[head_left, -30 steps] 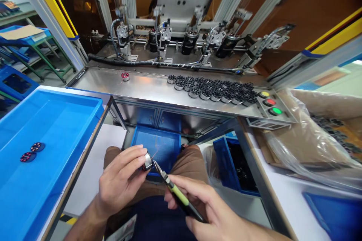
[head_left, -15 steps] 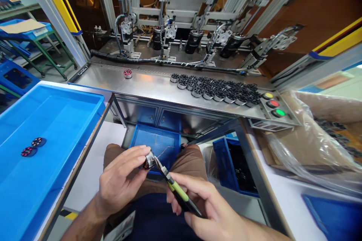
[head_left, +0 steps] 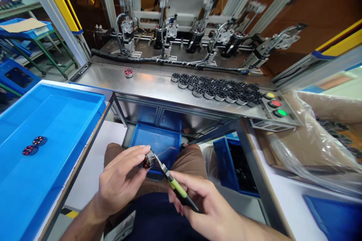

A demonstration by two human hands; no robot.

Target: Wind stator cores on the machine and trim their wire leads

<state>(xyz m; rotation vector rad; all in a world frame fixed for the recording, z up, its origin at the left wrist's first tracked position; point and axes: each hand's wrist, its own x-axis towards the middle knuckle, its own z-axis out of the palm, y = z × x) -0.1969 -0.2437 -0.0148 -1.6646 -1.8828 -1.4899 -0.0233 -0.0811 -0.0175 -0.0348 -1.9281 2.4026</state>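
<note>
The left hand (head_left: pixel 120 184) was curled around a small wound stator (head_left: pixel 147 160), pinching it between thumb and fingertips above the person's lap. The right hand (head_left: pixel 209 211) was closed on the green-and-black handles of a pair of cutters (head_left: pixel 173 184), whose metal tips met the stator on its right side, where a thin copper wire (head_left: pixel 166 150) trailed away from it. The two hands were close together, the cutters bridging the gap between them.

Just beyond the hands, below the bench edge, sat a small blue bin (head_left: pixel 158 141), directly behind the stator. To the right of the right hand, a darker blue crate (head_left: pixel 226 158) stood on the floor with black parts inside.

Left of the left hand lay a large blue tray (head_left: pixel 53 120) holding two wound stators (head_left: pixel 34 145), well apart from the hands.

Farther out, ahead of both hands, ran a steel shelf (head_left: pixel 147 84). One single red-wound stator (head_left: pixel 129 72) rested on it ahead of the left hand, and a cluster of dark empty cores (head_left: pixel 217 90) lay ahead of the right hand, next to a panel of yellow, red and green buttons (head_left: pixel 275 103). Beyond the shelf stood the winding machine (head_left: pixel 183 34). Far to the right of the right hand was a clear plastic bag (head_left: pixel 316 135) over a cardboard box.
</note>
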